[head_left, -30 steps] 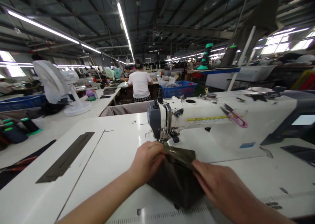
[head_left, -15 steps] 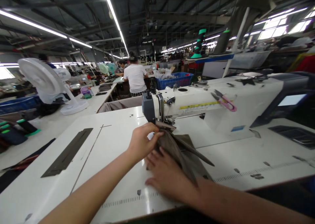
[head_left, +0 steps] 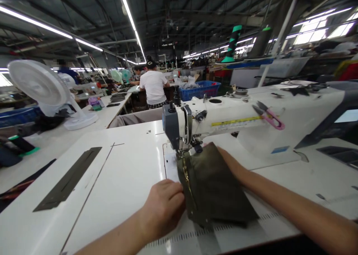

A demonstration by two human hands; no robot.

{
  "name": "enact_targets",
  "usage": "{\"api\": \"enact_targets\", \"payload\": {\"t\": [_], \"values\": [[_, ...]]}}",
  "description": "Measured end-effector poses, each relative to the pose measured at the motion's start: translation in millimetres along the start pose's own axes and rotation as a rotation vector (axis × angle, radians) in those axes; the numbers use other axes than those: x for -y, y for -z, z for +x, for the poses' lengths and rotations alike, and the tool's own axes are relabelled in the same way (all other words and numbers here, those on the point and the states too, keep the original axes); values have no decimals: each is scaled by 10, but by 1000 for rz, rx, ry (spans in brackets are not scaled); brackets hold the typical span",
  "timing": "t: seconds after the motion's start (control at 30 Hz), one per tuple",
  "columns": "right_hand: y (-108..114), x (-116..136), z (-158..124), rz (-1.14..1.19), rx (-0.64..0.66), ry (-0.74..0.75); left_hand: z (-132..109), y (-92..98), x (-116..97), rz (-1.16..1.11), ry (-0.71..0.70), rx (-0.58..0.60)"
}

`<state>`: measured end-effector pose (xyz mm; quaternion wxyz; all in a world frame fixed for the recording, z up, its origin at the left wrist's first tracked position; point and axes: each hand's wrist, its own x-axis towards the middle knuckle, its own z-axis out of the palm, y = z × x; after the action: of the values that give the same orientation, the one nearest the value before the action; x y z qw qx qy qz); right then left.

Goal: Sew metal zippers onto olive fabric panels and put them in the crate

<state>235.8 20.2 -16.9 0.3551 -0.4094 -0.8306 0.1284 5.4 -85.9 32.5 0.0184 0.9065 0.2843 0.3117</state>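
Note:
A dark olive fabric piece [head_left: 215,187] with a zipper along its left edge lies flat on the white table [head_left: 120,180], its far end under the needle of the white sewing machine [head_left: 223,122]. My left hand [head_left: 163,206] is closed, its fingers pinching the fabric's left edge near the zipper. My right hand [head_left: 232,163] reaches under the machine arm at the fabric's far right corner; its fingers are mostly hidden by the cloth.
Pink thread snips [head_left: 270,117] lie on the machine arm. A dark strip of fabric [head_left: 67,178] lies on the table at left. A white fan [head_left: 41,87] stands on the neighbouring table. A person in a white shirt [head_left: 153,87] works farther back near a blue crate [head_left: 200,90].
The bunched fabric has been spread flat under the needle. My left hand moved back toward me along the zipper edge; my right hand moved from the near side to behind the fabric.

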Motion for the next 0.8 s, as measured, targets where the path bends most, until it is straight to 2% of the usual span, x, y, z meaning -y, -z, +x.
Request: {"api": "enact_targets", "payload": {"t": [0.07,0.13,0.3,0.43,0.5,0.63,0.8], "values": [[57,-286,23,-28,29,-2,-91,7,-21,-33,-49,114],[84,-401,2,-47,47,-5,-85,33,2,-54,-20,149],[181,-224,-46,112,27,-85,116,-49,186,121,206,147],[341,-120,21,217,-33,-421,143,-203,247,191,275,197],[371,-112,85,114,-18,-487,126,-237,239,205,286,195],[315,-121,191,-105,28,-411,136,-234,220,224,301,198],[256,-240,152,-350,31,-367,188,-212,218,232,274,187]]}}
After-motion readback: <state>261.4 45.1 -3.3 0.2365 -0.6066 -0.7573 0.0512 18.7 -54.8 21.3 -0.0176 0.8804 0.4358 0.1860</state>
